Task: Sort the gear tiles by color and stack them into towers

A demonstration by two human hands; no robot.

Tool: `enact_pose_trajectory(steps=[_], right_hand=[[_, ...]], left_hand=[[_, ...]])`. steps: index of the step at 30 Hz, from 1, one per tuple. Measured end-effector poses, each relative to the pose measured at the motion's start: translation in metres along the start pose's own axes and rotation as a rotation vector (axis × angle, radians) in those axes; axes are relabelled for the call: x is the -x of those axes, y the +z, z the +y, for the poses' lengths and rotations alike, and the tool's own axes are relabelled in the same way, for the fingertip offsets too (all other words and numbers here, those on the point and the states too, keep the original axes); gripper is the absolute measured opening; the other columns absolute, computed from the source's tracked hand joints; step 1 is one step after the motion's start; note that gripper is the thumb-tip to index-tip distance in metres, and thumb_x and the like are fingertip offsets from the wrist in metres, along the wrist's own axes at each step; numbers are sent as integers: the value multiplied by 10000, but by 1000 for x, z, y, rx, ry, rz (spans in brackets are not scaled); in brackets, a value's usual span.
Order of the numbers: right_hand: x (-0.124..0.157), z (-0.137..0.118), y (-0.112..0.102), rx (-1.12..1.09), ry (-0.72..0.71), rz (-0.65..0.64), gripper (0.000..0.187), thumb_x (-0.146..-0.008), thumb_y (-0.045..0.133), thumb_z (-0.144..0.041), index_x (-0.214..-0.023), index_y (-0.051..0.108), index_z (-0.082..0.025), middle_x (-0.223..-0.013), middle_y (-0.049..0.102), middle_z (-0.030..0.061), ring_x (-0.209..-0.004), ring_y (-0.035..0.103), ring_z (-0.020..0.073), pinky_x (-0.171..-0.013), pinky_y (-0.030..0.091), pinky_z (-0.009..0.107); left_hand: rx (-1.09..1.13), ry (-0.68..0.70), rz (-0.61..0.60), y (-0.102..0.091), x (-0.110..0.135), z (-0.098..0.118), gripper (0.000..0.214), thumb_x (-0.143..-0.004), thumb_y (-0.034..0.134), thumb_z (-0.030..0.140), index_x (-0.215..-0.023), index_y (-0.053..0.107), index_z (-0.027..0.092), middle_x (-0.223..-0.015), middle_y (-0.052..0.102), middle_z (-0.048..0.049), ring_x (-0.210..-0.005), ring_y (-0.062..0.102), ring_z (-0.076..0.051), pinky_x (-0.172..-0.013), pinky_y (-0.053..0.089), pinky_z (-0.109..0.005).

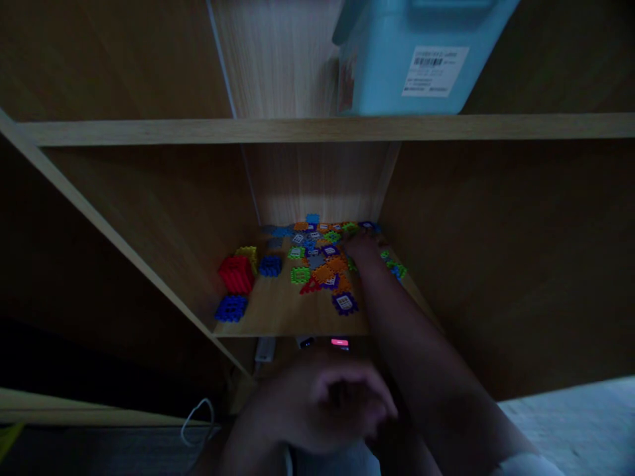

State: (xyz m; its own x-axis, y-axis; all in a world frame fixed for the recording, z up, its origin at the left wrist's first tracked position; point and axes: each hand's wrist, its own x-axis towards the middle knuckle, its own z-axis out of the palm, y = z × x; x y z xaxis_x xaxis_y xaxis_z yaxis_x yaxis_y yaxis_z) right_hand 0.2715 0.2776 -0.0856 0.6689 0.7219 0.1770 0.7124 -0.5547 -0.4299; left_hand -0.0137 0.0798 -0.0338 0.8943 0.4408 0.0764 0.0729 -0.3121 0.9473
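Note:
Deep in the shelf compartment, my right hand reaches down among flat plastic interlocking tiles of orange, purple, green, blue and grey. Its fingers touch or hover just over the tiles at the back right; dimness hides whether they grip one. My left hand is low in front of the shelf, slightly blurred, its fingers curled into a loose ring towards the thumb. Nothing shows in it. A purple tile with a white grid lies nearest the front, and a red triangular tile is behind it.
Along the left wall stand a red stack of tiles, a yellow stack and blue stacks. Small green and blue pieces lie by the right wall. A light-blue bin sits on the upper shelf. A white cable hangs lower left.

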Motion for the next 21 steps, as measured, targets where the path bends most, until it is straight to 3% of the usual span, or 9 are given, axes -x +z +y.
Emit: enact_pose_trajectory(steps=[2,7,12,17,21], right_hand=[[-1,1,3,-7,-10,-6,718,-1036,401,-551,-1568,496,-78,-1644,440,279,-1530,357,507,-1199,233,802],[-7,-3,5,16,-3,10,797,-1049,348,-565,-1643,349,-34,-1703,333,295,-1583,264,483,-1190,229,814],[-22,0,-5,120,-12,-169,842,-1033,402,-625,-1655,342,-61,-1681,365,305,-1580,283,482,-1208,250,769],[-24,15,-9,140,-181,-133,787,-1053,384,-639,-1547,462,-31,-1576,507,310,-1495,443,452,-1224,300,687],[-22,18,-11,126,-322,-163,643,-1075,403,-595,-1439,571,-92,-1449,639,257,-1352,597,380,-1182,405,534]], left_hand=[[-84,8,133,-10,-10,-12,247,-1024,607,382,-906,753,222,-741,700,-5,-653,619,-124,-586,427,-234],[-431,14,428,-38,-31,-57,396,-1041,551,346,-678,515,192,-593,471,51,-553,427,-91,-572,284,-258],[-608,-3,460,-40,-38,-73,397,-1044,538,346,-673,514,207,-591,506,39,-545,459,-112,-582,261,-299],[-786,-76,465,-34,-45,-70,359,-1039,554,358,-708,592,226,-620,603,6,-574,535,-153,-591,237,-327],[-891,-113,477,-30,-46,-72,329,-1045,560,368,-755,643,235,-667,663,-16,-604,574,-174,-596,238,-330]])
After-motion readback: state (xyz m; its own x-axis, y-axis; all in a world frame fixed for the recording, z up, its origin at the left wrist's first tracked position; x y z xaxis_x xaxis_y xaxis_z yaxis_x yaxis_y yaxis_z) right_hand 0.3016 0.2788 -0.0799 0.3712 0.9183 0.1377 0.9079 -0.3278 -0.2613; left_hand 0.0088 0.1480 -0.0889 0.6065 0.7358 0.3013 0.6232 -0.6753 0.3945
